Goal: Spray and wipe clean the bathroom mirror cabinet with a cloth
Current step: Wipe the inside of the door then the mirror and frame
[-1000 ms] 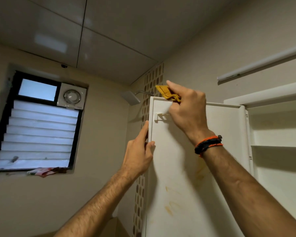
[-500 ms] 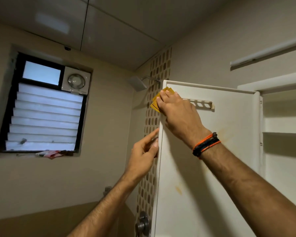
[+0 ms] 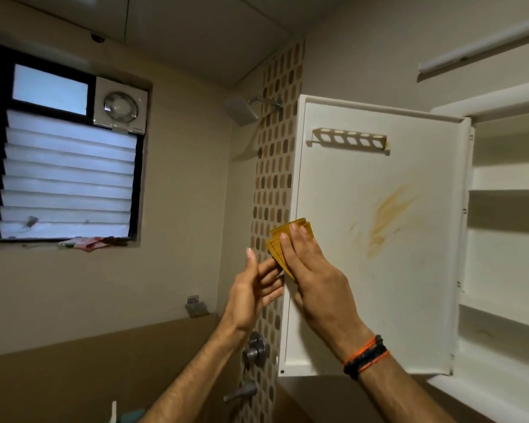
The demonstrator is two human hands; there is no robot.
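The white cabinet door (image 3: pixel 394 270) stands swung open, its inner side facing me, with a yellowish stain (image 3: pixel 388 215) in the middle and a slotted rack (image 3: pixel 348 138) near the top. My right hand (image 3: pixel 315 270) presses a folded yellow cloth (image 3: pixel 283 245) flat against the door's left edge at mid height, fingers straight. My left hand (image 3: pixel 254 288) holds that same edge from the outside, thumb up and fingers behind the door. The spray bottle is out of view.
The open cabinet (image 3: pixel 507 209) with white shelves is at the right. A brown mosaic tile strip (image 3: pixel 272 178), a shower head (image 3: pixel 242 109) and taps (image 3: pixel 254 349) sit left of the door. A louvred window (image 3: pixel 68 178) with an exhaust fan (image 3: pixel 119 105) is in the left wall.
My right hand slid the cloth down the door's left edge from the top corner to mid height. My left hand stayed on the edge, lower in view. The camera tilted down.
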